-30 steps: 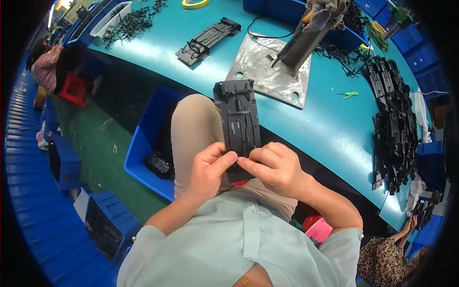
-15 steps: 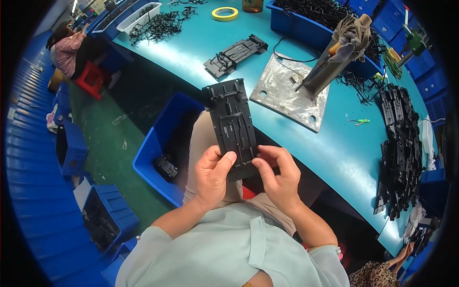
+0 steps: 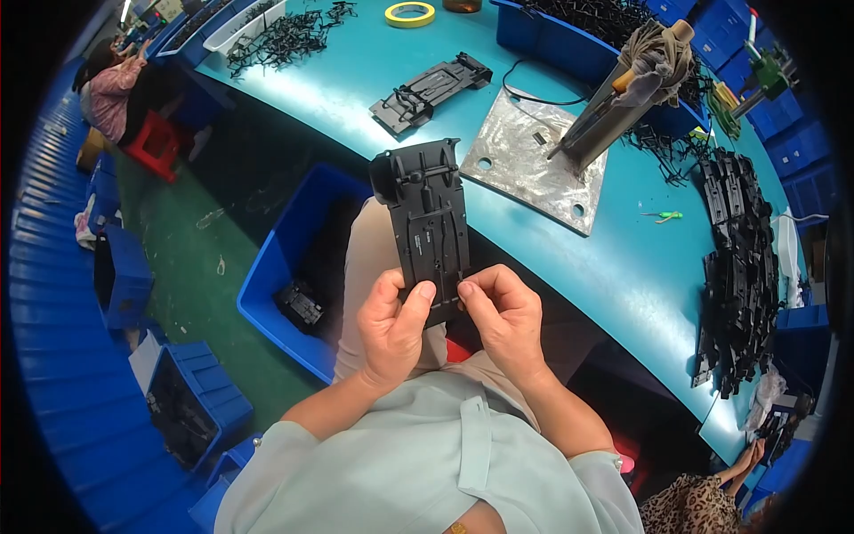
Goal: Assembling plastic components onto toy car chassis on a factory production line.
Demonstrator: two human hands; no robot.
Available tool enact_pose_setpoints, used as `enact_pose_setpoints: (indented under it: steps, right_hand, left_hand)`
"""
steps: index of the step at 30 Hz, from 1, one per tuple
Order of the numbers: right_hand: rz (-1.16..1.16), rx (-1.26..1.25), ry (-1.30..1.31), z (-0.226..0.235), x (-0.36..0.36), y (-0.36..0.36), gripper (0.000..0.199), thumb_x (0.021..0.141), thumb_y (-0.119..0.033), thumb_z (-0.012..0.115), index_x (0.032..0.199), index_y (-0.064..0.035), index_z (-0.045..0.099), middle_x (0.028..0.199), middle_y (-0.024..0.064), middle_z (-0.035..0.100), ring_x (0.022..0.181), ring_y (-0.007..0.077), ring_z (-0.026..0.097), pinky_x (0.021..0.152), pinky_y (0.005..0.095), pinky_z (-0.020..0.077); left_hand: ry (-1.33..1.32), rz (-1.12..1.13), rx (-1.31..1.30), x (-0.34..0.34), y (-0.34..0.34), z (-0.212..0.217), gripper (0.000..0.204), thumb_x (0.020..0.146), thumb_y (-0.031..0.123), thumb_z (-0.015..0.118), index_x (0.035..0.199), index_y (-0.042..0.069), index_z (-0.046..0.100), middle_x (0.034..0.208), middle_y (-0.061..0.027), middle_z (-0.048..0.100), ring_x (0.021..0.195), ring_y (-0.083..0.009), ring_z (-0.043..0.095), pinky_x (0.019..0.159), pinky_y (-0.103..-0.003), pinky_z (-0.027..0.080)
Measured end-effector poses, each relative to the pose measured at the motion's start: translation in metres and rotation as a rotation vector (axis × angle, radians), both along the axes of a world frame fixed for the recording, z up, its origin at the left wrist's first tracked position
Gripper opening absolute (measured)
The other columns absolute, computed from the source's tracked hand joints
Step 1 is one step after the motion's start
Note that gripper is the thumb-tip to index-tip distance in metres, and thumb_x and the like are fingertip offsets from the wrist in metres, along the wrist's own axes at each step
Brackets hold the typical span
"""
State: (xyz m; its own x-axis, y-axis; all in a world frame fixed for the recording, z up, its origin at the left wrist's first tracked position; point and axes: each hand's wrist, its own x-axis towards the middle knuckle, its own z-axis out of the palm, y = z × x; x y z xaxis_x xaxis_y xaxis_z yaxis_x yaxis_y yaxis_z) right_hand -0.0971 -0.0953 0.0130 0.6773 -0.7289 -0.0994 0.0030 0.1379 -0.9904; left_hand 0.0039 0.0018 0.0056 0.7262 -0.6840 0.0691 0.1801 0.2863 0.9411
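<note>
A long black plastic chassis plate (image 3: 430,227) is held up over my lap, its ribbed face toward me and its far end raised. My left hand (image 3: 393,325) grips its lower left edge, thumb on the face. At the lower right edge, my right hand (image 3: 505,316) pinches with thumb and forefinger; whether a small part sits between them is hidden. Beyond the plate, a similar black chassis (image 3: 433,92) with thin bars fitted near one end lies on the teal table (image 3: 543,258).
A metal base plate (image 3: 525,169) carries an upright post wrapped in cloth. Black chassis parts (image 3: 738,267) are piled at right. A blue bin (image 3: 267,298) stands by my left leg. Yellow tape (image 3: 409,14) and loose black parts (image 3: 285,44) lie at the back. Other people sit at far left and lower right.
The chassis plate has turned a little in my hands, its left side now showing more. My right hand has moved left, closing in on the plate's lower right edge.
</note>
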Motion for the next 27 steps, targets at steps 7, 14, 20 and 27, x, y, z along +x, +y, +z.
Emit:
enact_pose_setpoints:
  steps: [7,14,20,27]
  right_hand:
    - [0.018,0.004,-0.001,0.0,0.001,0.001,0.009,0.091,-0.003,0.059,0.083,0.0006,0.058,0.074,0.0008,0.059,0.068,0.0044,0.052,0.062,0.0189,0.0428]
    - [0.02,0.057,-0.039,-0.002,0.004,0.004,0.009,0.091,-0.003,0.059,0.083,-0.0001,0.057,0.075,0.0001,0.058,0.068,0.0046,0.052,0.062,0.0192,0.0433]
    - [-0.038,0.109,-0.127,-0.006,0.008,0.009,0.015,0.091,-0.006,0.061,0.079,-0.0023,0.054,0.065,-0.0047,0.051,0.057,0.0002,0.042,0.05,0.0178,0.0344]
    - [-0.04,0.048,-0.082,-0.004,0.005,0.01,0.01,0.091,-0.004,0.06,0.082,-0.0012,0.056,0.073,-0.0013,0.056,0.067,0.0031,0.049,0.061,0.0185,0.0413]
  left_hand:
    - [-0.06,-0.017,-0.039,0.004,0.003,-0.003,0.008,0.093,0.001,0.054,0.101,-0.001,0.055,0.096,-0.0053,0.063,0.082,-0.0065,0.056,0.076,-0.022,0.05]
    - [-0.049,-0.023,-0.034,0.006,0.005,-0.004,0.009,0.093,0.0,0.052,0.102,-0.001,0.054,0.096,-0.006,0.063,0.082,-0.007,0.056,0.076,-0.021,0.049]
    - [-0.264,-0.009,0.015,0.005,0.008,-0.004,0.007,0.092,-0.001,0.051,0.099,-0.001,0.053,0.095,-0.0043,0.06,0.082,-0.0066,0.053,0.075,-0.021,0.047]
    - [0.049,-0.052,-0.015,0.006,0.004,-0.003,0.003,0.094,0.003,0.052,0.096,0.002,0.053,0.095,-0.0031,0.06,0.081,-0.0049,0.054,0.073,-0.02,0.047]
